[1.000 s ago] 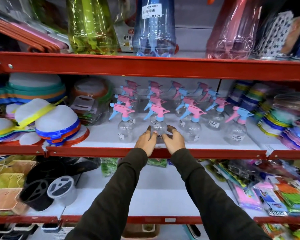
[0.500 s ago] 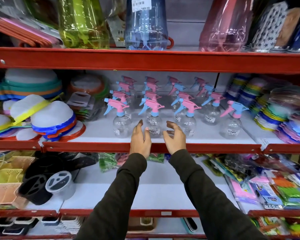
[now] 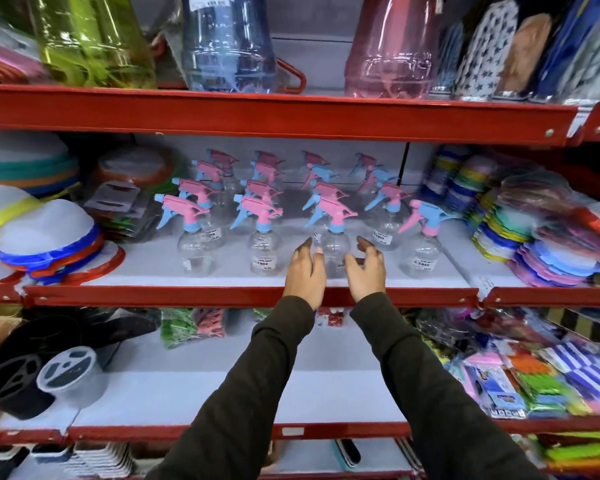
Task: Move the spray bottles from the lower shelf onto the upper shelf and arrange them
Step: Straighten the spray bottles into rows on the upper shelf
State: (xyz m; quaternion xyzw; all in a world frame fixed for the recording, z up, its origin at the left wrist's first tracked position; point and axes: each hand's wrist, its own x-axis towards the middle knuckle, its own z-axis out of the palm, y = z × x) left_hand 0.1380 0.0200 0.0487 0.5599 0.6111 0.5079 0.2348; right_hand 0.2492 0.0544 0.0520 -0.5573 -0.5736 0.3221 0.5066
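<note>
Several clear spray bottles with pink and blue trigger heads stand in rows on the upper shelf (image 3: 222, 271). My left hand (image 3: 305, 271) and my right hand (image 3: 366, 270) are raised on either side of the third front-row spray bottle (image 3: 333, 247), fingers spread, close to its body but apart from it. Other front-row bottles stand at the left (image 3: 194, 247), at the centre left (image 3: 264, 251) and at the far right (image 3: 421, 251). The lower shelf (image 3: 326, 386) below my arms shows no spray bottles.
Mesh food covers (image 3: 45, 233) sit at the left of the upper shelf, stacked coloured lids (image 3: 541, 233) at the right. Large tinted water bottles (image 3: 229, 43) stand on the top shelf. Black and grey holders (image 3: 49, 372) and packaged goods (image 3: 534, 372) occupy the lower shelf's sides.
Both hands let go of the second front-row bottle and shifted right to flank the third one. The view has moved slightly.
</note>
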